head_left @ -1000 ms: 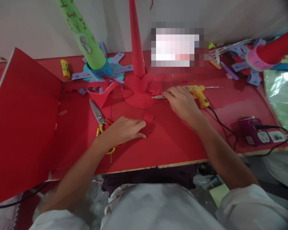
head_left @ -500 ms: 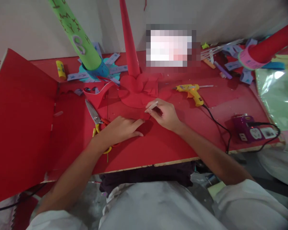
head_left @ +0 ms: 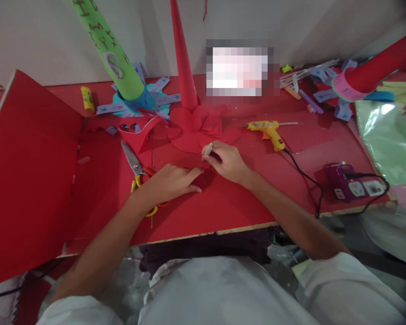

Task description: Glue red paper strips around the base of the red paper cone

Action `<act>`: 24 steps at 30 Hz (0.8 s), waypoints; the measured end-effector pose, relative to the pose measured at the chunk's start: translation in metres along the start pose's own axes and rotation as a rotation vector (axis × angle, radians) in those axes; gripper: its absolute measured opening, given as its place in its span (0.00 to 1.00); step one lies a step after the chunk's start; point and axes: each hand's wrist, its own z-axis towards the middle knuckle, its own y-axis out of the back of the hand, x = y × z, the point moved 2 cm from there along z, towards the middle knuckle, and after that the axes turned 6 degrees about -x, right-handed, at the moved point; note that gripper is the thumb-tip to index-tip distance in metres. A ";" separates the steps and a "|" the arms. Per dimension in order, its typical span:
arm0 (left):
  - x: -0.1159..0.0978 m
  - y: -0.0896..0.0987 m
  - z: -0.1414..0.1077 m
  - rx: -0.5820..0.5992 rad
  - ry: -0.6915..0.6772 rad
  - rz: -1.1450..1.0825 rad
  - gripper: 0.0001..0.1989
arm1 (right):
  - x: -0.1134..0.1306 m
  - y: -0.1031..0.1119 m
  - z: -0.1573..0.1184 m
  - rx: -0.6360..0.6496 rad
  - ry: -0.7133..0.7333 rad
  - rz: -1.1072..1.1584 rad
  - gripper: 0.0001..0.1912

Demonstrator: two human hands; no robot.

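Note:
My left hand [head_left: 176,183] lies on the red tabletop, its fingers stretched out and the thumb apart, over what looks like a red paper piece whose edges are hard to make out. Facing it, my right hand [head_left: 228,160] pinches a small pale stick [head_left: 209,148], mostly covered by the fingers. Just beyond both hands is a flower-shaped red paper base [head_left: 186,137] with a tall red paper cone [head_left: 184,67] upright on it. Scissors [head_left: 132,158] with yellow and red handles lie beside my left wrist, their handles partly under the forearm.
A yellow glue gun [head_left: 269,132] lies right of my right hand, its cord running to a purple power adapter [head_left: 345,183]. A green paper tube [head_left: 118,72] stands at the back left. A red board [head_left: 30,180] rises at the left. The table's front edge [head_left: 189,237] is near my body.
My right hand has shifted slightly left and turned, so the pale stick points differently and shows less. My left hand stays in place. The view has moved slightly.

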 end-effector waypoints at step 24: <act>0.001 -0.003 -0.001 0.008 -0.004 -0.002 0.29 | 0.002 -0.002 -0.004 -0.029 0.032 0.017 0.12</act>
